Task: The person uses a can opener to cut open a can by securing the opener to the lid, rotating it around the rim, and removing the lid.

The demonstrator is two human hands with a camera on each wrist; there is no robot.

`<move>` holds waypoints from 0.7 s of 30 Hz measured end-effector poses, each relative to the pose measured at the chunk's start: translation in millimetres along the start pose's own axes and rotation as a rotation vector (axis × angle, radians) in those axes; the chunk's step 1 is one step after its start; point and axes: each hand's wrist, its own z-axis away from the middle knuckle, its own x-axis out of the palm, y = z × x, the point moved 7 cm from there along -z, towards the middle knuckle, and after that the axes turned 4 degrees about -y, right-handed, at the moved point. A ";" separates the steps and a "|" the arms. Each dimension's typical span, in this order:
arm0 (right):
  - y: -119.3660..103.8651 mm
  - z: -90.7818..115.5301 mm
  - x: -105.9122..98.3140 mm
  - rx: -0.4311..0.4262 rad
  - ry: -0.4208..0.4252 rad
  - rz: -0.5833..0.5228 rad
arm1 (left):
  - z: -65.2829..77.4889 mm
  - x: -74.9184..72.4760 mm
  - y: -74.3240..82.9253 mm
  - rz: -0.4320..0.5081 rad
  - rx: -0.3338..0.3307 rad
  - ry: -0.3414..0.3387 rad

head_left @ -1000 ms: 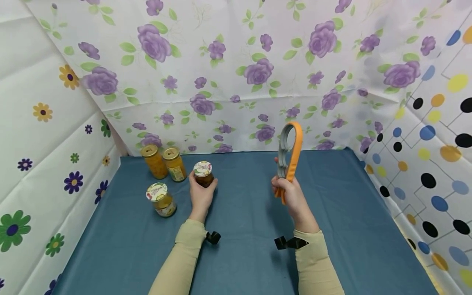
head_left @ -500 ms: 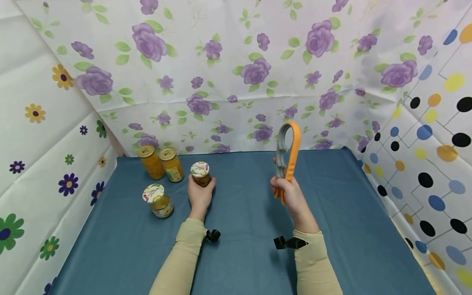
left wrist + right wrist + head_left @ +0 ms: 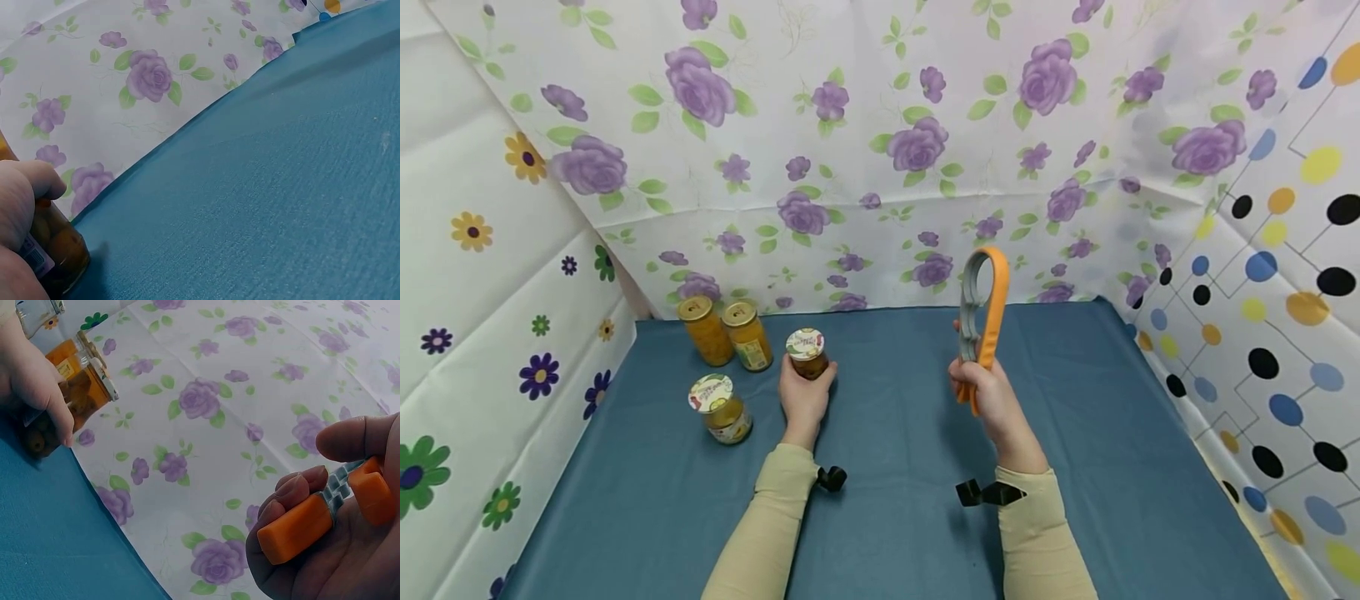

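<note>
Here's the left hand point(image 3: 803, 402) with fingers and thumb curled round the dark-filled glass jar point(image 3: 808, 353), the jar standing on the blue tablecloth point(image 3: 902, 467) near its far edge, patterned lid up and uncovered. Set that jar at the centre of the clock: out towards three o'clock, well apart from it, the right hand point(image 3: 990, 392) grips the orange-and-grey jar opener point(image 3: 996, 317) by its handle end, the loop raised towards twelve, touching no lid. The right wrist view gives us the detail: fingers folded over one orange handle end, and a gap between the two ends, so the handles aren't squeezed together. Between nine and ten o'clock we have two gold-lidded jars side by side, the outer one point(image 3: 710, 337) and the inner one point(image 3: 750, 340), and round at eight sits a patterned-lid yellow jar point(image 3: 724, 412), just beside the left hand but not gripped. How to do this well? The bracing is the key, I'd say: the left hand does best low on the glass, thumb and fingers opposed, base flat on the cloth, lid rim bare all round. On the right, a loose handle leaves the loop wide; any fitting calls for a level loop, the closest-matching curve and a squeeze before any turn, since a tilted bite could slip.
</note>
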 end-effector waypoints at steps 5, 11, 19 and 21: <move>-0.9 0.1 2.6 -0.001 -0.007 0.006 | -0.4 0.8 -1.7 0.025 -0.015 0.007; -1.1 -0.9 7.5 0.003 -0.025 0.003 | -0.6 0.0 -1.9 0.065 0.002 0.011; 1.3 -0.7 10.5 -0.006 -0.038 0.024 | 2.2 -6.2 -2.5 0.109 0.034 0.017; 0.5 -0.1 11.0 -0.016 -0.042 0.029 | 3.5 -8.5 0.8 0.113 0.054 0.014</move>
